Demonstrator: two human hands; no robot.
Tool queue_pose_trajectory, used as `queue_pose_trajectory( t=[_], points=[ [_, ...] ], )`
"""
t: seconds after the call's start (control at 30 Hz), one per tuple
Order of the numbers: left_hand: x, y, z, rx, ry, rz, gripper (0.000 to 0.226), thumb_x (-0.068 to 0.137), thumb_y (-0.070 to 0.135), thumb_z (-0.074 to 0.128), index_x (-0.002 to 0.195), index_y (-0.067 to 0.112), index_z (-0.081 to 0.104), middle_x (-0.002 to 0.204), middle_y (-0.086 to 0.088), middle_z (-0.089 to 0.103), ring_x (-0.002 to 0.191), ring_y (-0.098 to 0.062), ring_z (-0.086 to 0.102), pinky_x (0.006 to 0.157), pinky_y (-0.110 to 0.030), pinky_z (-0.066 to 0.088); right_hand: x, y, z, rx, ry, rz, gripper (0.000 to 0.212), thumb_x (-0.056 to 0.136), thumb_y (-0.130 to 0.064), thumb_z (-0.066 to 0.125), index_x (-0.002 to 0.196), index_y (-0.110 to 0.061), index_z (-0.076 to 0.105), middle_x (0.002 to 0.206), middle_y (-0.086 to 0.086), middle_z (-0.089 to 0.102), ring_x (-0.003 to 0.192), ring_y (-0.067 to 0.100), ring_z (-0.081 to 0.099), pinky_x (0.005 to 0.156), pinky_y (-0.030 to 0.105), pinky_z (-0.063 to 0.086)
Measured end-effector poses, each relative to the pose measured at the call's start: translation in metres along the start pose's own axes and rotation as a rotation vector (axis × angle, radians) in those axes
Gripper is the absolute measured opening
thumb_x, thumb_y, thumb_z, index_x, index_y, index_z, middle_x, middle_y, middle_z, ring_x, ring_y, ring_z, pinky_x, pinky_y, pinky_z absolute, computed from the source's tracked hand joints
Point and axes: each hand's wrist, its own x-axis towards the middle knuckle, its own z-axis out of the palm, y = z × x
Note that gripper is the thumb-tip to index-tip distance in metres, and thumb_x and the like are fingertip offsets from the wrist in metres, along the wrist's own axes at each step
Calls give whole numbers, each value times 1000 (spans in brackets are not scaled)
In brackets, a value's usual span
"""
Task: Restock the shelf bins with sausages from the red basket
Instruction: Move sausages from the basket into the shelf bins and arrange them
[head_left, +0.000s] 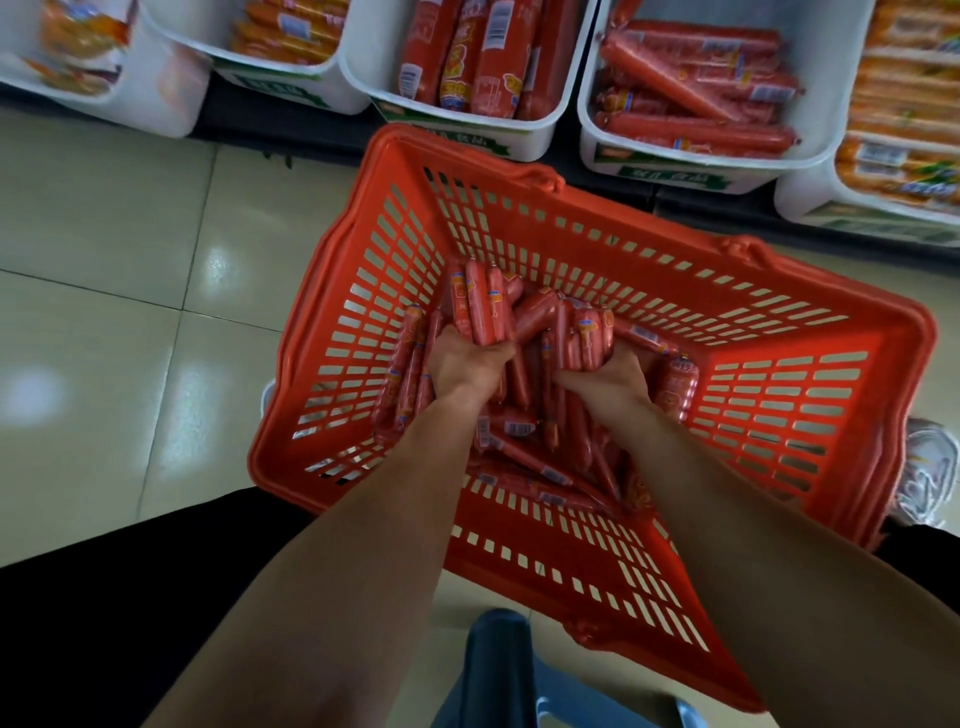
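Sausages (519, 431): a loose pile is seen on the bottom of the red basket (400, 156), spread from its middle toward the near wall.

Two bunches are held just above the pile:
- left bunch (480, 306): wrapped by the left hand (467, 364), grip curled tight round the lower ends.
- right bunch (584, 338): clamped the same way by the right hand (608, 384).

Long axis: both bunches are pointed away from the body, free ends toward the basket's far rim. The sausages in each bunch are roughly parallel, and the right bunch is the shorter stack.

Key relation: the shelf bins lie straight beyond that far rim, so the bunch axes are already lined up with the direction of travel.
- The middle bin (457, 118) sits off the far-left corner and is nearer the left hand.
- The right bin (691, 158) sits off the far rim's middle and is nearer the right hand.

Which bin matches the held type cannot be told.

Next move is judged to be a lift over the rim and forward, with no re-grip needed.
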Motion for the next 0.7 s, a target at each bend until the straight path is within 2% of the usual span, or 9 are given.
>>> queue_pose_trajectory(
  t=[0.07, 0.13, 0.2, 0.3, 0.4, 0.47, 0.57, 0.7],
  points=[
    [3, -3, -2, -35, -23, 0, 48, 72, 27, 84, 116, 16, 70, 102, 5, 73, 91, -14, 69, 86, -25, 55, 1, -10, 12, 33, -47, -11, 27, 67, -23, 86, 88, -26, 68, 84, -4, 73, 79, 11, 69, 75, 29, 57],
    [5, -5, -6, -87, -67, 7, 49, 73, 24, 84, 119, 16, 68, 107, 2, 73, 95, -13, 68, 91, -28, 54, 2, -18, 24, 72, -107, -30, 20, 69, -18, 85, 84, -23, 73, 80, -3, 75, 75, 11, 72, 71, 26, 58],
    [6, -7, -11, -179, -136, 1, 46, 76, 19, 83, 119, 17, 68, 106, 3, 73, 95, -11, 68, 90, -27, 54, 1, -25, 30, 146, -162, -38, 17, 71, -12, 85, 82, -21, 75, 76, -3, 76, 71, 9, 73, 66, 22, 57],
    [8, -8, -21, -242, -235, 7, 44, 75, 18, 84, 116, 22, 70, 104, 4, 75, 94, -11, 71, 87, -28, 56, -2, -29, 25, 213, -246, -30, 20, 73, -10, 85, 87, -21, 76, 81, -2, 78, 77, 12, 75, 68, 21, 58],
    [2, -6, -24, -256, -337, 34, 42, 72, 18, 85, 111, 25, 71, 101, 4, 77, 93, -12, 73, 88, -32, 57, -10, -32, 13, 247, -304, -56, 27, 74, -8, 85, 91, -25, 73, 85, -7, 78, 82, 6, 74, 66, 14, 55],
    [-7, -3, -24, -215, -386, 94, 46, 66, 20, 85, 110, 30, 73, 101, 5, 77, 96, -12, 73, 94, -38, 56, -16, -32, 6, 241, -293, -91, 35, 72, -5, 85, 94, -28, 70, 85, -12, 77, 83, 0, 72, 67, 11, 53],
    [-24, 4, -30, -154, -410, 161, 43, 60, 26, 86, 97, 44, 75, 102, 10, 77, 101, -13, 72, 98, -41, 53, -28, -31, -8, 221, -274, -120, 38, 70, -3, 86, 91, -29, 68, 81, -16, 75, 79, -4, 71, 65, 9, 51],
    [-52, 16, -37, -216, -476, 154, 37, 70, 16, 85, 94, 42, 76, 107, 6, 76, 105, -15, 71, 99, -41, 52, -47, -31, -26, 222, -235, -153, 35, 72, 2, 83, 89, -25, 68, 80, -12, 75, 76, 0, 72, 66, 13, 53]
  ],
)
